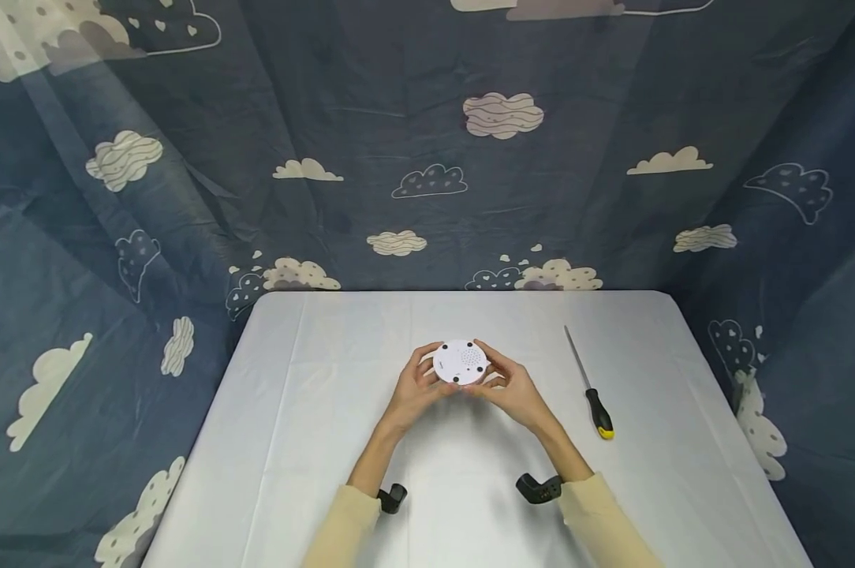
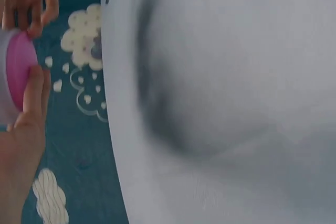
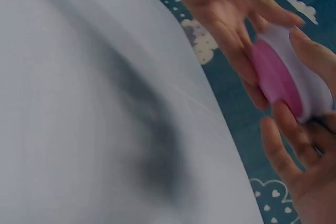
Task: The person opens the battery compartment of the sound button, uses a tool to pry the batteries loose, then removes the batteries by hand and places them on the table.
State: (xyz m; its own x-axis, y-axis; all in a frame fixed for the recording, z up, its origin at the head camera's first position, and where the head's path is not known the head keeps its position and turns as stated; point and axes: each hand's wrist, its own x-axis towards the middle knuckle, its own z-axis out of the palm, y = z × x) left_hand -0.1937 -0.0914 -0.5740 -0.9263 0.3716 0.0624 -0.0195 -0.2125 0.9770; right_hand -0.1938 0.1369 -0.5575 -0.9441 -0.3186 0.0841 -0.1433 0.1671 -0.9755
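Both hands hold a round white device (image 1: 460, 362) above the table, with its flat face turned up toward the head camera. That face carries several dark round spots and a patch of small holes. Its other side is pink, as the pink part (image 3: 275, 77) in the right wrist view shows. My left hand (image 1: 415, 392) grips the left edge between thumb and fingers. On the opposite edge, my right hand (image 1: 514, 390) pinches the rim the same way. In the left wrist view the device (image 2: 21, 69) is cut off by the frame's edge.
A screwdriver (image 1: 596, 410) with a black and yellow handle lies on the white-covered table (image 1: 328, 442), right of the right hand. Dark blue cloth (image 1: 413, 95) with printed clouds hangs behind the table and at its sides. Black wrist-worn devices sit on both wrists.
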